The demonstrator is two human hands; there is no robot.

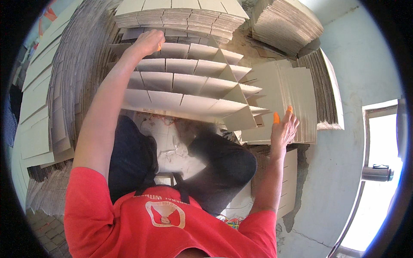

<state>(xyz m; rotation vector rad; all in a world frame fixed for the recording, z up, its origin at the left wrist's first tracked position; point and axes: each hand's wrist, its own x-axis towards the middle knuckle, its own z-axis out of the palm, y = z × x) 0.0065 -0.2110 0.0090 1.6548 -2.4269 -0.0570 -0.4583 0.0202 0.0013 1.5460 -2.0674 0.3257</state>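
Several slotted cardboard strips (pixel 180 102) stand on edge in parallel rows in front of me. One crosswise cardboard strip (pixel 241 112) is set through them near their right ends. My left hand (pixel 148 43) is at the farthest upright strip, fingers curled down at its top edge; an orange finger cover shows on it, and the fingertips are partly hidden. To the right, my right hand (pixel 284 129) lies over a fanned pile of flat cardboard sheets (pixel 297 90). Its fingers are apart, and two wear orange covers. Nothing is gripped in it.
A large stack of slotted cardboard (pixel 185 19) stands beyond the strips. Tall cardboard piles (pixel 36 103) line the left side. More bundles (pixel 284 26) sit at the far right by a pale wall (pixel 350 56). A metal cylinder (pixel 377 173) is by the bright opening at right.
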